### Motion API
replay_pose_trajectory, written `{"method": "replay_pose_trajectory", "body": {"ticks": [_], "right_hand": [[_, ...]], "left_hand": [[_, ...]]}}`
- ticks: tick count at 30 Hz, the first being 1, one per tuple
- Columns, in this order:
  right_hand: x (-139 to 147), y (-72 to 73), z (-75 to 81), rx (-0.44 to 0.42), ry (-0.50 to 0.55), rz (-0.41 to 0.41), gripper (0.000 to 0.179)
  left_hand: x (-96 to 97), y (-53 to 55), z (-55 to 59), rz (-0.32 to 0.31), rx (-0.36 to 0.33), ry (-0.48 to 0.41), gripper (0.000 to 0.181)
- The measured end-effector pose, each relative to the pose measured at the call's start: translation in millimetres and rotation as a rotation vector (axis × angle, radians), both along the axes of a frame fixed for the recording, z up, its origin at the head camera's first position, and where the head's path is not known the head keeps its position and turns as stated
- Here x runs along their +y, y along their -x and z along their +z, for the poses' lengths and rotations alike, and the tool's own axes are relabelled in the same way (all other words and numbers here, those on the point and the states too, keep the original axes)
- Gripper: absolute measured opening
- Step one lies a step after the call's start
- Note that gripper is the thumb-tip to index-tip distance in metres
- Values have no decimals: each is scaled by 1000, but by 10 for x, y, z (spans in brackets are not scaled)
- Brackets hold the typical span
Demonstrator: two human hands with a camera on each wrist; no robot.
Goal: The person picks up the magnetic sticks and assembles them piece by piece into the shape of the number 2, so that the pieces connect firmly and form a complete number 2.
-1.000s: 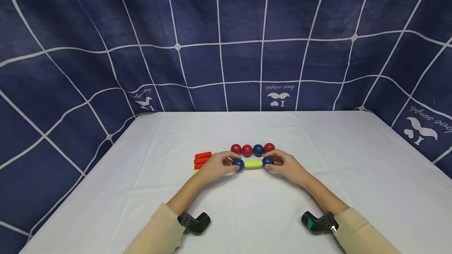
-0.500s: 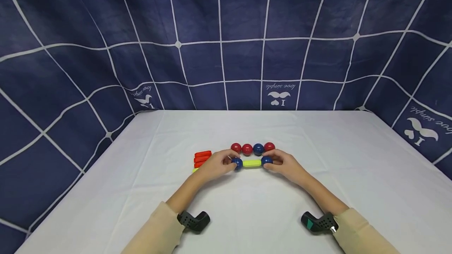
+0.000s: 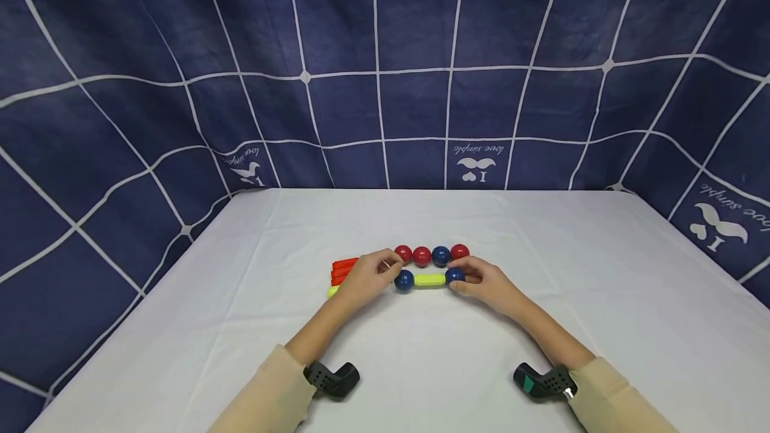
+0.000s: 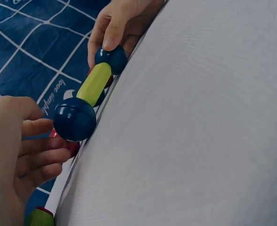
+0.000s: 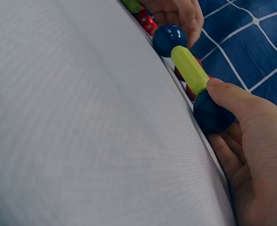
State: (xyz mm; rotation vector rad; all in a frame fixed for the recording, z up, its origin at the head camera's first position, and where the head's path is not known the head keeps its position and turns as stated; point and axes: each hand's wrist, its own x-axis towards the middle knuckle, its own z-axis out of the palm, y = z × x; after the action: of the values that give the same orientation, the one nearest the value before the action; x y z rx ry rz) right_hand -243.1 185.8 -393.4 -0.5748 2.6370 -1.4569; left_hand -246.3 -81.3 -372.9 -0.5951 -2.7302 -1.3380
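A yellow-green stick (image 3: 430,280) joins a left blue ball (image 3: 404,280) and a right blue ball (image 3: 454,277) into a dumbbell shape over the white table. My right hand (image 3: 490,287) pinches the right ball between thumb and fingers; the right wrist view shows the thumb (image 5: 230,96) at the stick's joint. Just left of the other ball is my left hand (image 3: 368,280), its fingers loosely bent and holding nothing. In the left wrist view those fingers (image 4: 39,160) lie beside the left ball, and whether they touch it I cannot tell.
Behind the dumbbell shape a row has red balls (image 3: 422,257) and one blue ball (image 3: 441,256). Several red sticks (image 3: 344,272) and a yellow-green one (image 3: 333,291) lie left, partly behind my left hand. A navy curtain (image 3: 415,105) hangs past the table's (image 3: 541,226) far edge.
My left hand has let go of the left blue ball and drawn slightly left and away. The dumbbell shape shifted a little left earlier. My right hand keeps its grip.
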Motion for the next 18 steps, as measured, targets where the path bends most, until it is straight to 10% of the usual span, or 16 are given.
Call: {"method": "replay_pose_trajectory", "body": {"ticks": [11,18], "right_hand": [[-5,-5,11,0,-7,-4,42],[-6,4,-2,-7,-1,4,41]], "left_hand": [[-221,145,56,112,199,19,14],[-571,281,11,161,110,52,16]]}}
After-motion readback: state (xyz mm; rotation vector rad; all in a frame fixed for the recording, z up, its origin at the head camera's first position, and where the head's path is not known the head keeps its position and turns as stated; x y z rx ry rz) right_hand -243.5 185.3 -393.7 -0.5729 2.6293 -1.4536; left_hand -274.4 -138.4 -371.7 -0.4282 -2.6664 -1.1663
